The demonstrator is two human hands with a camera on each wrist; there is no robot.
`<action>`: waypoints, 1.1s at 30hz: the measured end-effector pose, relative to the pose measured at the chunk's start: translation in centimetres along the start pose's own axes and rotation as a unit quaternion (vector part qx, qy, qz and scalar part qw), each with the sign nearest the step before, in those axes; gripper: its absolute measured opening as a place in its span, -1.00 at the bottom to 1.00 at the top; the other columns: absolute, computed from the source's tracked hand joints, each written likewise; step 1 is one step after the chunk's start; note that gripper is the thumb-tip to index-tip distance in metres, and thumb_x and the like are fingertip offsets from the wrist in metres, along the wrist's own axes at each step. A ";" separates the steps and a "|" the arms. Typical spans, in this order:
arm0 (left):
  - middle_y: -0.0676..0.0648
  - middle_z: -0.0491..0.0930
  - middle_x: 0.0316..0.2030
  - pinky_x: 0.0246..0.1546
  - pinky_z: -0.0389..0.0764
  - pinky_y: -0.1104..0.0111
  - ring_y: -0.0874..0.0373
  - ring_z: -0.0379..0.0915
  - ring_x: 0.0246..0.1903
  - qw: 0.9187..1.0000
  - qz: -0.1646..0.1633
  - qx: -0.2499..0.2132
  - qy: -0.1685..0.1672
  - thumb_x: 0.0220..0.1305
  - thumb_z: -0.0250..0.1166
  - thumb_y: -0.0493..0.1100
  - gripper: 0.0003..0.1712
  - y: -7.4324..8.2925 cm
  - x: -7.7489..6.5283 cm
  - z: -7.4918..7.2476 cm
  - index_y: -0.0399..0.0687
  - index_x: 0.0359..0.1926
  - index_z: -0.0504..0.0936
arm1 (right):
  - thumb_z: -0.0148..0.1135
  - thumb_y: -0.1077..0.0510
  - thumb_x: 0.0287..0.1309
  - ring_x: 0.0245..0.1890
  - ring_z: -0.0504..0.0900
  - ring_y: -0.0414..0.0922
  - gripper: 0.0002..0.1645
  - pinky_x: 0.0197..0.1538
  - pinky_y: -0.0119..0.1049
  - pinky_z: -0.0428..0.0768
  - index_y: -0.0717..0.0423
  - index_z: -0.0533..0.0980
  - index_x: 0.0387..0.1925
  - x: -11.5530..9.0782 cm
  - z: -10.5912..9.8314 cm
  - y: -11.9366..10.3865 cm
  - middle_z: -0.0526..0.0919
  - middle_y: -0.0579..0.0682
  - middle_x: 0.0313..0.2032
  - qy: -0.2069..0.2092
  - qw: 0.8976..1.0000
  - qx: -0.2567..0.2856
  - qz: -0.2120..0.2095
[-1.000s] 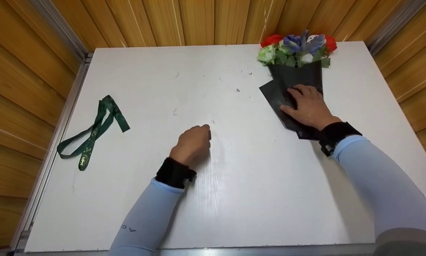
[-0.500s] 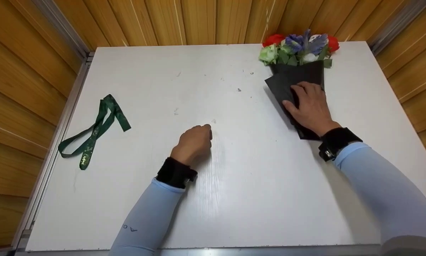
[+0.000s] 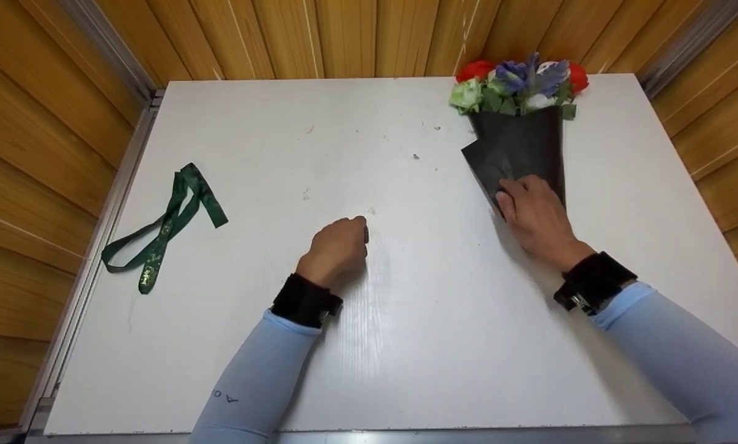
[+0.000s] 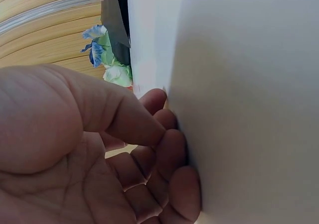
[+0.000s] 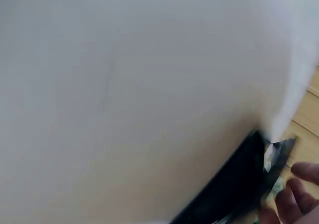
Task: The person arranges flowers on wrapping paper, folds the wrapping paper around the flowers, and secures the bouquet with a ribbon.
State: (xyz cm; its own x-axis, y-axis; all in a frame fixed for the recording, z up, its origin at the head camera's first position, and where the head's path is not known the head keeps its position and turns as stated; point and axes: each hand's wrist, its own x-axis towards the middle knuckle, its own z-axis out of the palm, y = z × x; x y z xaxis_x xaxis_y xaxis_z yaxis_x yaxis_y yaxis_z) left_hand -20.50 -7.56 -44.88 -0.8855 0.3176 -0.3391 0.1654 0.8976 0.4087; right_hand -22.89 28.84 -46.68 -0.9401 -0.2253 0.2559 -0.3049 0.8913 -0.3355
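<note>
My right hand (image 3: 538,222) lies over the lower part of a bouquet's black wrapping paper (image 3: 520,142), its fingers relaxed on the paper. From the paper's top come red, blue-purple, white and pale green flowers (image 3: 510,83). A loose paper corner sticks out at the bouquet's left. In the right wrist view, the dark wrapping (image 5: 234,184) stands beside my fingertips (image 5: 291,201). My left hand (image 3: 336,250) rests mid-table with nothing in it; the left wrist view shows its loosely curled fingers (image 4: 172,152) against the tabletop.
A dark green ribbon (image 3: 168,222) with gold print lies loosely looped at the left of the white table (image 3: 405,345). Wood-panelled walls (image 3: 344,37) stand behind and at both sides. Small dark scraps (image 3: 415,156) dot the tabletop left of the bouquet.
My right hand has slid down the wrapping toward its lower end. The loose paper corner lifted inward, then settled lower again, closer in than at first. My left hand and the ribbon stay put.
</note>
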 end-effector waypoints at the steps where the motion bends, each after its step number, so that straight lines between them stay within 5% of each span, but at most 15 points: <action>1: -0.18 0.67 -0.08 -0.07 0.67 0.06 -0.08 0.62 -0.03 1.000 0.001 0.000 0.000 0.40 0.16 -0.37 -0.77 0.0 0.0 0.0 -0.17 0.00 0.63 | 0.01 0.07 0.64 0.03 0.51 0.30 -0.50 0.06 0.20 0.50 0.41 0.54 0.28 -0.2 -0.3 0.1 0.54 0.41 0.01 0.005 1.000 0.014 0.007; 9: -0.18 0.66 -0.06 -0.07 0.67 0.07 -0.09 0.61 -0.01 1.000 -0.002 -0.003 -0.001 0.43 0.11 -0.37 -0.76 -0.2 0.0 0.0 -0.16 0.02 0.63 | 0.09 0.12 0.58 0.00 0.55 0.26 -0.60 0.04 0.07 0.45 0.37 0.61 0.14 -0.7 -2.0 1.8 0.58 0.34 -0.05 0.068 0.991 0.073 0.085; 15: -0.19 0.66 -0.04 -0.05 0.68 0.06 -0.09 0.62 0.00 1.000 -0.006 -0.001 -0.004 0.45 0.11 -0.36 -0.75 -0.1 0.2 0.0 -0.17 0.04 0.63 | 0.23 0.09 0.50 -0.17 0.56 0.14 -0.62 -0.12 -0.17 0.35 0.34 0.64 0.08 -1.0 -2.3 2.0 0.57 0.27 -0.16 0.090 0.988 0.079 0.095; 23: -0.15 0.67 -0.09 -0.08 0.65 0.10 -0.05 0.61 -0.06 1.000 -0.010 -0.026 -0.008 0.44 0.09 -0.36 -0.77 -0.3 -0.3 -0.3 -0.15 -0.02 0.63 | 0.17 0.09 0.53 -0.22 0.54 0.05 -0.65 -0.11 -0.24 0.33 0.34 0.65 -0.04 -0.7 -2.7 1.2 0.59 0.25 -0.20 0.132 0.981 0.085 0.117; 28: -0.13 0.67 -0.12 -0.14 0.61 0.14 -0.03 0.58 -0.16 0.998 -0.028 -0.063 -0.001 0.46 0.06 -0.28 -0.80 -1.8 -1.3 -1.5 -0.15 -0.05 0.61 | 0.16 0.11 0.53 -0.22 0.50 0.01 -0.67 -0.12 -0.26 0.32 0.35 0.65 -0.08 -0.7 -2.3 -0.4 0.59 0.25 -0.19 0.138 0.979 0.103 0.106; 33: -0.17 0.69 -0.02 -0.01 0.62 0.07 -0.11 0.61 -0.04 0.993 -0.064 -0.098 0.029 0.48 0.05 -0.19 -0.71 -5.5 -2.5 -3.7 -0.16 0.06 0.61 | 0.19 0.18 0.51 -0.25 0.51 -0.04 -0.74 -0.16 -0.33 0.34 0.34 0.65 -0.10 -0.3 -1.4 -2.9 0.60 0.23 -0.20 0.136 0.980 0.124 0.079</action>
State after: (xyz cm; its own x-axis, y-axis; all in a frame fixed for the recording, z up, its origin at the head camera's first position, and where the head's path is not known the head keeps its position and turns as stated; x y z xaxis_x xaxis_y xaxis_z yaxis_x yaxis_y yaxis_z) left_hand -20.84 -14.39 -43.14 -0.9182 0.1814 -0.3522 -0.0326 0.8514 0.5236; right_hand -21.55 26.82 -44.50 -0.9134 0.0513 0.4039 -0.2180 0.7761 -0.5917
